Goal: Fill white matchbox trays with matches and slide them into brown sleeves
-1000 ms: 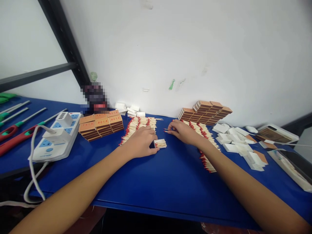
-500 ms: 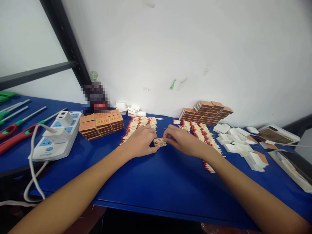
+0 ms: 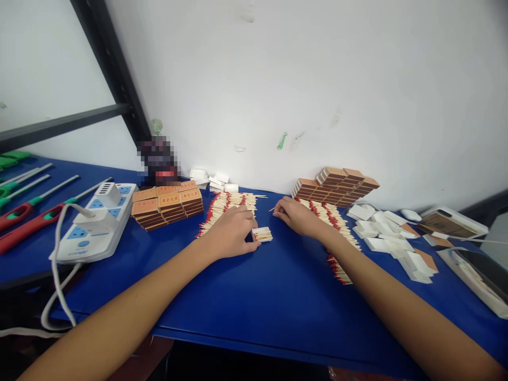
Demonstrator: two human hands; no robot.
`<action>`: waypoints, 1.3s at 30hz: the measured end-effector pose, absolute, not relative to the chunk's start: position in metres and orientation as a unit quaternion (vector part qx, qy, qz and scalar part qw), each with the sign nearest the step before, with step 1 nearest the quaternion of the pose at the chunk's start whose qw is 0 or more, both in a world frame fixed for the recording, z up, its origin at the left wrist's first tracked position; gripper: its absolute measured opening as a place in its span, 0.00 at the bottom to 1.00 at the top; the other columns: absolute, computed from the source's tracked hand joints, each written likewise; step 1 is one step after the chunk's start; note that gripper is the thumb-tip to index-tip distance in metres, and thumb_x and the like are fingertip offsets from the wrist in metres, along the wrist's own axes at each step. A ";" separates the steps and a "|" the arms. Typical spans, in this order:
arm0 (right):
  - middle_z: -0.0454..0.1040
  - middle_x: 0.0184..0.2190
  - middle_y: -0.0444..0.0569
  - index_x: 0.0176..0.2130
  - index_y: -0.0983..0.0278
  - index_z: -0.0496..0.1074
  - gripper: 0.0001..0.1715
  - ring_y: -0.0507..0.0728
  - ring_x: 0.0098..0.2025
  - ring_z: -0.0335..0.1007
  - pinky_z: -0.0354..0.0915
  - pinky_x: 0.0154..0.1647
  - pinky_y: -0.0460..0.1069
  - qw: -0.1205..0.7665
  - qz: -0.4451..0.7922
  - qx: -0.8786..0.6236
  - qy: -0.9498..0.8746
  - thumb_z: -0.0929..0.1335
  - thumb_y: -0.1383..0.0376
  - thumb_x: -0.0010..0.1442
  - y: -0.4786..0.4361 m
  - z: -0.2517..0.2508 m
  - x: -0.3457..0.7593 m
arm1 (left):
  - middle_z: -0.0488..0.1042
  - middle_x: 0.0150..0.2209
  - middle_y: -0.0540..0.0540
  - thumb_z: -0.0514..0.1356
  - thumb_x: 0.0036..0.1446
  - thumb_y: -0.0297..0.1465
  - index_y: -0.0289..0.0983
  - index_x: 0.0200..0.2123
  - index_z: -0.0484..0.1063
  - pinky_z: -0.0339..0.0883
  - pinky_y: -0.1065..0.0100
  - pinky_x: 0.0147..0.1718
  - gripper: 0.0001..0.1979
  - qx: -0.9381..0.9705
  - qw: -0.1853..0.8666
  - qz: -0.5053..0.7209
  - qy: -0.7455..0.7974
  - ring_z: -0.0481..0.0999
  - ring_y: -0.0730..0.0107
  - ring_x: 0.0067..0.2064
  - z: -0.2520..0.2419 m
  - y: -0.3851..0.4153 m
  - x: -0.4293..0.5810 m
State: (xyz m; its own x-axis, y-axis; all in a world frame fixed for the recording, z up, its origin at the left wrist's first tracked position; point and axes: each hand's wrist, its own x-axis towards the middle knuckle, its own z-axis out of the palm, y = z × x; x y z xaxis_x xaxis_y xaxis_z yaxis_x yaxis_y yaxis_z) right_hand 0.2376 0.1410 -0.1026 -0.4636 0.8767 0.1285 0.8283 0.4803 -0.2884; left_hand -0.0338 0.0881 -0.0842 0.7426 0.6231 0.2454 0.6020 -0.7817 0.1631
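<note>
My left hand (image 3: pixel 232 231) rests on the blue table (image 3: pixel 254 296) with its fingers curled against a small open white matchbox tray (image 3: pixel 262 234) that has a few red-tipped matches in it. My right hand (image 3: pixel 296 216) lies just right of the tray at the near end of a long row of loose matches (image 3: pixel 331 233), fingers pinched on a match or two whose tip sticks out to the left. A second heap of matches (image 3: pixel 228 206) lies behind my left hand.
Stacks of brown matchboxes sit at the left (image 3: pixel 166 203) and at the back right (image 3: pixel 337 185). Empty white trays (image 3: pixel 392 238) are scattered at the right. A white power strip (image 3: pixel 95 222) and long red-green lighters (image 3: pixel 27 211) lie at the left. A wall stands close behind.
Half a second ago my right hand was over the tray, touching it. It has since drawn back right to the match row. My left hand has stayed on the tray.
</note>
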 end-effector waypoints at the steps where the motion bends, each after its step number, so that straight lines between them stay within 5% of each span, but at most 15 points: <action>1: 0.75 0.41 0.52 0.41 0.62 0.74 0.07 0.59 0.42 0.73 0.68 0.45 0.53 0.126 0.094 -0.504 -0.850 0.66 0.65 0.73 0.144 -0.104 0.235 | 0.81 0.43 0.41 0.68 0.64 0.40 0.34 0.44 0.82 0.69 0.53 0.57 0.15 0.933 0.036 0.143 0.329 0.77 0.52 0.51 -0.084 0.088 -0.034; 20: 0.75 0.47 0.57 0.45 0.66 0.74 0.08 0.61 0.49 0.73 0.66 0.52 0.52 0.090 0.041 -0.514 -0.852 0.64 0.70 0.73 0.188 -0.101 0.209 | 0.81 0.42 0.41 0.69 0.64 0.39 0.34 0.43 0.82 0.69 0.53 0.59 0.14 0.933 0.033 0.137 0.331 0.77 0.53 0.50 -0.083 0.089 -0.034; 28: 0.74 0.49 0.58 0.48 0.65 0.74 0.07 0.62 0.48 0.73 0.65 0.48 0.53 0.093 0.017 -0.544 -0.834 0.67 0.66 0.73 0.194 -0.102 0.204 | 0.80 0.42 0.42 0.70 0.62 0.40 0.36 0.43 0.82 0.69 0.53 0.56 0.13 0.930 0.034 0.149 0.334 0.76 0.53 0.50 -0.085 0.089 -0.035; 39: 0.75 0.46 0.56 0.44 0.65 0.74 0.06 0.60 0.47 0.74 0.66 0.49 0.51 0.078 0.032 -0.531 -0.843 0.67 0.68 0.73 0.183 -0.091 0.206 | 0.81 0.44 0.41 0.68 0.64 0.40 0.34 0.46 0.82 0.68 0.51 0.60 0.15 0.930 0.032 0.140 0.337 0.76 0.52 0.52 -0.084 0.090 -0.035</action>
State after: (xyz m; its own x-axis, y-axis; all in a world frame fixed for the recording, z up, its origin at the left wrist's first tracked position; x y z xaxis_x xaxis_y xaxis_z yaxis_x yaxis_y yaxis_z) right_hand 0.2060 0.1833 -0.0913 -0.4242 0.9002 0.0980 0.8903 0.4344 -0.1366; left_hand -0.0349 0.0901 -0.0845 0.7335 0.6365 0.2383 0.6186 -0.7705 0.1539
